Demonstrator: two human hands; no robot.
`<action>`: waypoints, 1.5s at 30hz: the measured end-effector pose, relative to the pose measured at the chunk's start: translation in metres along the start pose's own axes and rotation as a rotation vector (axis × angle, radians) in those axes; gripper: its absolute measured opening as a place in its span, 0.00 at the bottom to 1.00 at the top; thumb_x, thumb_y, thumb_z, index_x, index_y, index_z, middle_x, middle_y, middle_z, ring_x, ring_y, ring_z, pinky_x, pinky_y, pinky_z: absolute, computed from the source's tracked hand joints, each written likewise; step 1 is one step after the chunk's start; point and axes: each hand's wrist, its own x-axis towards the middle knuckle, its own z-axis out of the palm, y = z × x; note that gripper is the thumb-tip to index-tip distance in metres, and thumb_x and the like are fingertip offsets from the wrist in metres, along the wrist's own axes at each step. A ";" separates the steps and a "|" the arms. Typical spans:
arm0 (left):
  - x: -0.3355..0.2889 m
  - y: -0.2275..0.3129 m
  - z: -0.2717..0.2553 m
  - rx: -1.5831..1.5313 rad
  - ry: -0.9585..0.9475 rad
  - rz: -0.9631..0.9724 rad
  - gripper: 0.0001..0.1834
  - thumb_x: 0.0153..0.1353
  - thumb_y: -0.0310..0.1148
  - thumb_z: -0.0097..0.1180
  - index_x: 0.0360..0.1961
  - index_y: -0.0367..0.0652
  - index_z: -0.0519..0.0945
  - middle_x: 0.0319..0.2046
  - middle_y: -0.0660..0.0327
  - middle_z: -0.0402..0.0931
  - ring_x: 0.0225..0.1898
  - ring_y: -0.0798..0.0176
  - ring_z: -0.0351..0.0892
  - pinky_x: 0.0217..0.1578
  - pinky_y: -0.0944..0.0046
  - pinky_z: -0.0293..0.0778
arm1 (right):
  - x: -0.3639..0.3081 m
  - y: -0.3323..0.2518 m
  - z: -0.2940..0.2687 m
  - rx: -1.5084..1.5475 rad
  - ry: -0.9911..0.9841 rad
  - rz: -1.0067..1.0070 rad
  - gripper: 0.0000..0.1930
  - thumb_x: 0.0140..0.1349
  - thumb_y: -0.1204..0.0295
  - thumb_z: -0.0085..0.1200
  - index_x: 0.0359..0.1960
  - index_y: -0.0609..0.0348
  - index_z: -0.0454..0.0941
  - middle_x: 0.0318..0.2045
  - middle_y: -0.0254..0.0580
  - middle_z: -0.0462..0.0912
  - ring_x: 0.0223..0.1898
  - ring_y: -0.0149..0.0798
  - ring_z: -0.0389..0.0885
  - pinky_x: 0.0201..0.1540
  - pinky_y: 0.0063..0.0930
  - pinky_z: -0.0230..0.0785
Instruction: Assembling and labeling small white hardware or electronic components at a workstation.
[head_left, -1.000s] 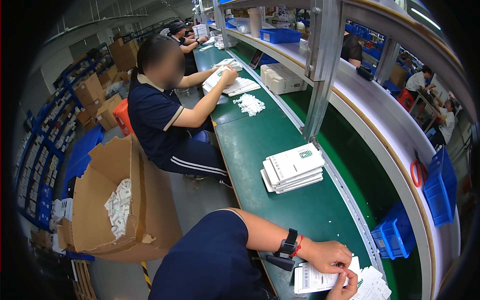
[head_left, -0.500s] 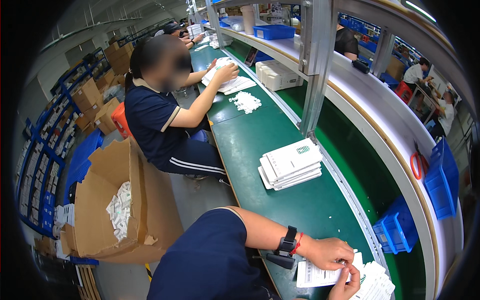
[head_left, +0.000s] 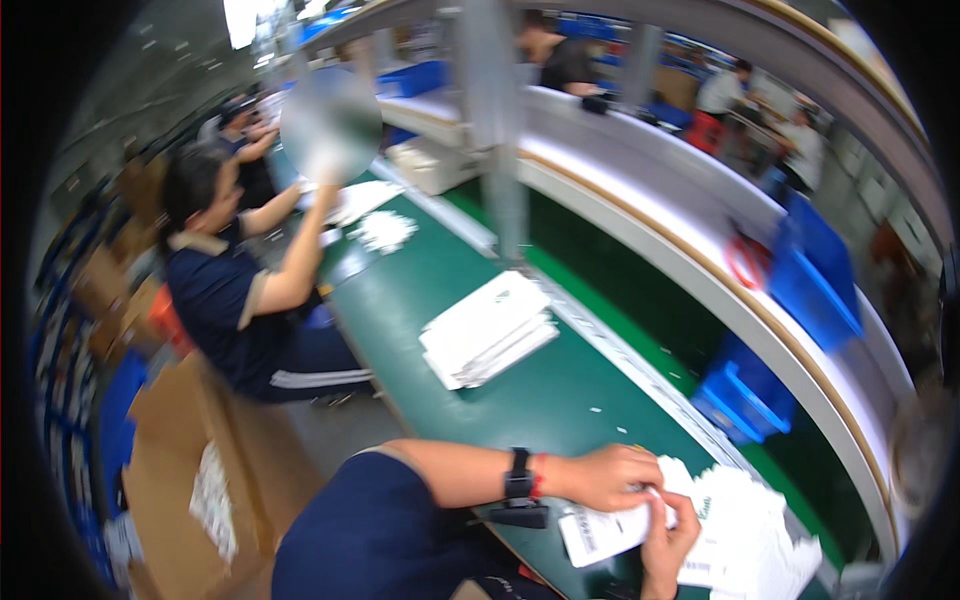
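Note:
My left hand, with a black watch and a red band on its wrist, rests on a white paper slip at the near edge of the green table. My right hand comes up from below and pinches the same slip at its right end. A loose pile of similar white slips lies just to the right of both hands. A small black device sits under my left wrist.
A stack of white booklets lies mid-table. A seated co-worker reaches onto the far end of the table. Open cardboard boxes stand on the floor at left. Blue bins sit beside the white shelf at right.
The view has swung and blurred, bringing my hands closer to centre. Both hands stay on the white slip. The co-worker's arm is now raised toward the papers farther along the table.

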 end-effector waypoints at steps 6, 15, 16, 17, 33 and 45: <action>0.002 0.005 -0.010 0.010 -0.054 -0.017 0.06 0.52 0.25 0.59 0.33 0.37 0.80 0.28 0.54 0.77 0.29 0.54 0.78 0.31 0.60 0.73 | 0.004 -0.003 0.003 0.088 0.001 -0.051 0.03 0.57 0.76 0.56 0.32 0.63 0.78 0.24 0.39 0.82 0.22 0.27 0.76 0.25 0.20 0.67; 0.007 0.013 -0.007 0.069 -0.042 -0.100 0.08 0.51 0.25 0.60 0.34 0.37 0.80 0.30 0.56 0.79 0.29 0.57 0.78 0.30 0.63 0.73 | -0.001 -0.002 -0.003 0.133 -0.007 -0.001 0.05 0.59 0.73 0.56 0.33 0.61 0.79 0.24 0.39 0.82 0.20 0.24 0.74 0.22 0.18 0.64; 0.006 0.011 -0.007 0.067 -0.046 -0.083 0.08 0.51 0.26 0.60 0.34 0.37 0.80 0.31 0.56 0.79 0.30 0.58 0.78 0.30 0.63 0.73 | -0.001 -0.003 -0.003 0.129 0.002 -0.017 0.05 0.59 0.73 0.56 0.34 0.61 0.79 0.24 0.39 0.82 0.20 0.24 0.74 0.22 0.18 0.64; 0.006 0.010 -0.008 0.064 -0.049 -0.066 0.08 0.51 0.26 0.60 0.35 0.37 0.80 0.31 0.56 0.79 0.30 0.58 0.78 0.30 0.63 0.73 | -0.001 -0.002 -0.002 0.134 0.000 -0.017 0.05 0.59 0.73 0.56 0.34 0.61 0.79 0.24 0.39 0.82 0.20 0.24 0.74 0.22 0.18 0.64; 0.004 0.007 -0.010 0.066 -0.065 -0.051 0.07 0.51 0.25 0.59 0.33 0.38 0.80 0.29 0.55 0.79 0.31 0.56 0.78 0.32 0.63 0.72 | 0.001 -0.006 -0.003 0.131 -0.056 0.056 0.05 0.59 0.74 0.56 0.34 0.62 0.79 0.24 0.38 0.81 0.22 0.23 0.73 0.24 0.18 0.64; 0.001 0.004 -0.008 0.060 -0.064 -0.082 0.05 0.51 0.25 0.60 0.29 0.37 0.78 0.28 0.56 0.78 0.30 0.56 0.78 0.32 0.62 0.72 | 0.000 0.003 0.001 0.145 -0.034 0.024 0.05 0.59 0.73 0.55 0.34 0.61 0.79 0.23 0.40 0.82 0.20 0.24 0.73 0.23 0.19 0.63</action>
